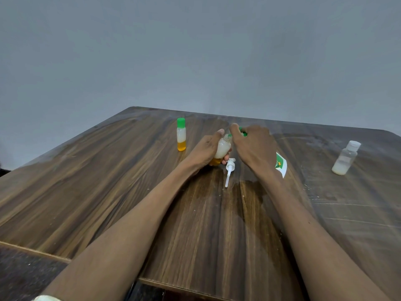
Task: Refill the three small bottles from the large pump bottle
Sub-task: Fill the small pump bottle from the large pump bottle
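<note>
My left hand (205, 149) grips a small bottle (222, 147) with white and orange liquid, tilted to the right, its neck bare. My right hand (251, 146) pinches a green cap (243, 131) right at that neck. A second small bottle (181, 134) with a green cap stands upright to the left, white liquid over orange. A third small bottle (345, 158), clear with a white cap and some white liquid, stands at the right. The white pump head (229, 171) lies on the table below my hands. The large bottle's green-and-white label (281, 164) shows behind my right wrist; its body is hidden.
Everything rests on a dark wooden table (130, 192) against a grey wall. A wet patch (249, 190) spreads between my forearms. White smears mark the table's right side. The front edge of the table runs across near my elbows.
</note>
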